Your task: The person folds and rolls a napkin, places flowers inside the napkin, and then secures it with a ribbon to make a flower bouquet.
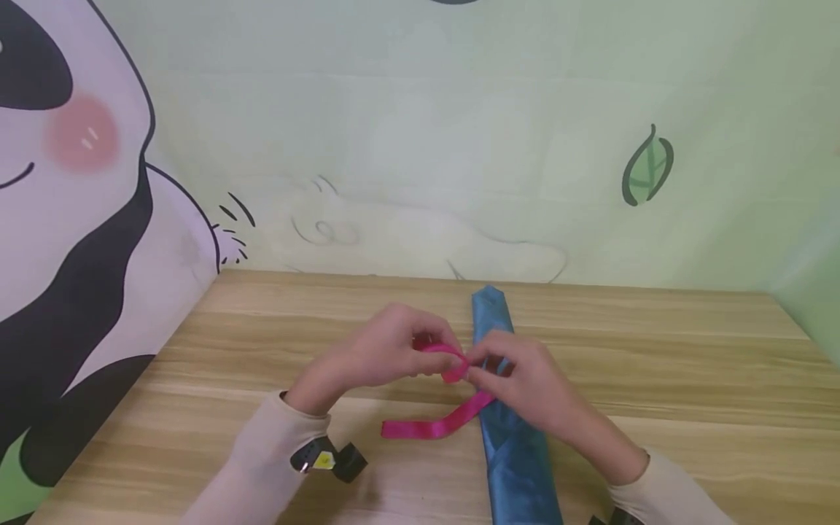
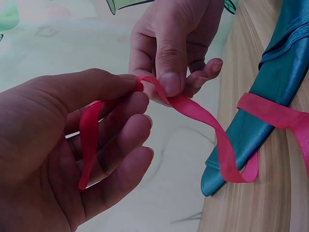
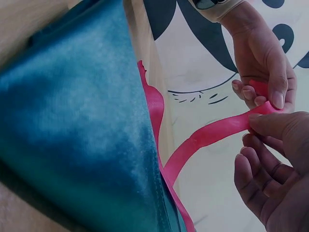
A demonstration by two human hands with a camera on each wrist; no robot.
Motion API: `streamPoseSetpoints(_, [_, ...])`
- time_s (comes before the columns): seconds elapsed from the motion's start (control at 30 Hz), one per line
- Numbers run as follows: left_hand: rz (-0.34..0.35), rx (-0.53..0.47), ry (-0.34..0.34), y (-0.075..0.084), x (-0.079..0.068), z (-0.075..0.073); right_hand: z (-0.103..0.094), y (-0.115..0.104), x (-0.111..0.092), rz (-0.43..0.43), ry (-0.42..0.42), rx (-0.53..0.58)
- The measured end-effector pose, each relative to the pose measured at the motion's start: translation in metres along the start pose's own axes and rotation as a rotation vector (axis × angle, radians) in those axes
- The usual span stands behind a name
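A long, narrow folded piece of blue satin cloth [image 1: 518, 467] lies lengthwise on the table. A pink ribbon [image 1: 433, 429] passes around it, as the left wrist view shows, with one loose end lying to the left. Just above the cloth, my left hand [image 1: 374, 350] pinches the ribbon between thumb and index finger, and a short tail [image 2: 88, 145] hangs across its palm. Close beside it, my right hand [image 1: 538, 379] pinches the same strand [image 3: 217, 131] between thumb and fingers. Both hands' fingertips nearly meet there.
The wooden table [image 1: 689, 364] ends at a pale green wall [image 1: 407, 131] with a painted panda [image 1: 98, 240] on the left and a leaf on the right. A black wrist device [image 1: 328, 459] sits at the left cuff.
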State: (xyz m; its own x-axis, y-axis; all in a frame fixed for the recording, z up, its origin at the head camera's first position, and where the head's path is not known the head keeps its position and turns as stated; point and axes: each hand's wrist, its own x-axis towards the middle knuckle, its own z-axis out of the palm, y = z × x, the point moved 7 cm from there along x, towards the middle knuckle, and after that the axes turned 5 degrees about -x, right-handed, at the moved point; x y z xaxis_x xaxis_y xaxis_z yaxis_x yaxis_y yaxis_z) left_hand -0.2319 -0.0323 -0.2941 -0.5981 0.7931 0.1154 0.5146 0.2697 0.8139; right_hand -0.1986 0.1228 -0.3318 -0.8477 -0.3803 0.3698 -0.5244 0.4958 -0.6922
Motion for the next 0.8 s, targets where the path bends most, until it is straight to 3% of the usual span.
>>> streamPoseSetpoints(0.2, [-0.028,-0.068,0.007,-0.005,-0.001,-0.002,-0.008,0.004,0.001,0.006,-0.014,-0.019])
streamPoseSetpoints(0.4, [-0.099,-0.180,0.043,-0.034,0.000,-0.006,-0.023,0.009,-0.002,0.057,-0.055,-0.055])
streamPoseSetpoints(0.57, [-0.184,-0.086,0.011,-0.058,0.002,0.002,-0.038,0.010,-0.007,0.051,-0.090,-0.074])
streamPoseSetpoints(0.67, [-0.217,0.024,-0.009,-0.067,0.004,0.011,-0.044,0.011,-0.010,0.036,-0.116,-0.062])
streamPoseSetpoints(0.8, [-0.244,0.072,-0.016,-0.074,0.006,0.027,-0.049,0.012,-0.013,0.034,-0.158,-0.047])
